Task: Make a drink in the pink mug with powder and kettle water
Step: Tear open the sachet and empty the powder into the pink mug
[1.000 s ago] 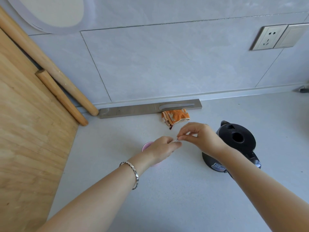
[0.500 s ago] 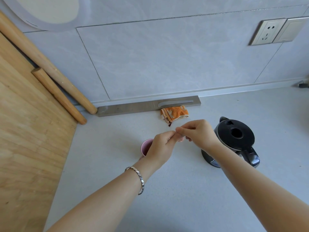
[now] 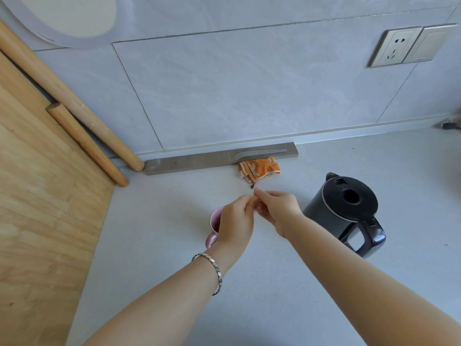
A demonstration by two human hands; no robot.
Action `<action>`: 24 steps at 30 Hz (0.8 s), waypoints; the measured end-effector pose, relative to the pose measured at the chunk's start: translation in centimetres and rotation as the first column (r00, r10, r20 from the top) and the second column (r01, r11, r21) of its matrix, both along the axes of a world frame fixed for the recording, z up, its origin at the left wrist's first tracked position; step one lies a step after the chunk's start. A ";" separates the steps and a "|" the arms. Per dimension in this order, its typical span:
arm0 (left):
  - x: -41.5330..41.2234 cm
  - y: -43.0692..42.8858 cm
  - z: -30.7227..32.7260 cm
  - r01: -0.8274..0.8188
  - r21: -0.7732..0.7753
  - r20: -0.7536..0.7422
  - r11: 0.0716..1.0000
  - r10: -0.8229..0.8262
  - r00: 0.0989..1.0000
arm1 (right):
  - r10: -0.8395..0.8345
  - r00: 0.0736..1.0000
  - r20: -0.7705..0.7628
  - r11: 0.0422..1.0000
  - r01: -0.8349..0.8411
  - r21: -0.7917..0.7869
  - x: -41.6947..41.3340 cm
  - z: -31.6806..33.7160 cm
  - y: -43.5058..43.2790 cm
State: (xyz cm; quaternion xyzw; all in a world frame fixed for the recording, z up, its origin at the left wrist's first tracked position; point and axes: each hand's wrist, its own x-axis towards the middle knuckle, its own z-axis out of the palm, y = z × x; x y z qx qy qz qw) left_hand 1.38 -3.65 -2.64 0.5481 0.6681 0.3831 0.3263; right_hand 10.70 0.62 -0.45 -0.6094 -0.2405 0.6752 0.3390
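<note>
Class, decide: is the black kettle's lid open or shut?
Shut. The black kettle stands upright, its lid flat on the rim; the handle points toward the camera.

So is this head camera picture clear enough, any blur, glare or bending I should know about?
Head view: sharp and evenly lit, with no strong glare; wide-angle bending curves the wall tile lines. Soft shadows sit beside the kettle. The left hand hides most of the pink mug, and whatever the fingertips pinch with the right hand is too small to tell.

I see a pale grey countertop (image 3: 274, 295) under soft daylight, meeting a grey tiled wall (image 3: 249, 96). High on that wall, to the right, sits a socket (image 3: 395, 47). Left of the countertop lies a wooden board (image 3: 37, 221).
</note>
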 end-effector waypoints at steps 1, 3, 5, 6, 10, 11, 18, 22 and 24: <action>-0.2 0.0 -0.2 0.011 -0.009 0.012 1.000 -0.011 1.000 | 0.069 0.997 0.040 0.996 -0.071 0.049 0.3 0.0 -0.1; -0.8 0.3 -0.9 0.015 -0.005 -0.009 1.000 -0.015 1.000 | 0.185 0.977 0.103 0.978 -0.193 0.081 1.0 0.1 -0.1; -1.0 0.4 -1.2 0.007 -0.033 -0.025 0.999 -0.008 1.000 | 0.270 0.938 0.216 0.946 -0.300 0.120 1.5 0.0 -0.2; -0.9 0.5 -1.1 0.002 -0.055 -0.014 0.999 -0.003 1.000 | 0.289 0.915 0.283 0.927 -0.341 0.155 1.5 -0.1 -0.2; -0.4 0.8 -0.4 0.016 -0.130 -0.032 0.991 -0.020 0.999 | 0.235 0.745 0.624 0.801 -0.512 0.310 1.5 -0.3 -0.3; -0.3 0.8 -0.1 0.042 -0.132 -0.081 0.990 -0.053 0.995 | 0.196 0.702 0.685 0.766 -0.546 0.340 1.4 -0.3 -0.3; -0.4 0.8 0.0 0.053 0.022 -0.157 0.998 -0.049 0.986 | 0.116 0.753 0.648 0.753 -0.492 0.436 0.9 0.0 0.0; -0.2 0.4 -0.4 0.063 0.086 -0.282 0.994 -0.037 0.959 | 0.078 0.859 0.506 0.916 -0.262 0.303 -0.1 -1.0 0.0; -0.1 0.3 -0.5 0.071 0.077 -0.338 0.995 -0.041 0.940 | 0.027 0.902 0.431 0.965 -0.136 0.224 -0.6 -1.5 -0.1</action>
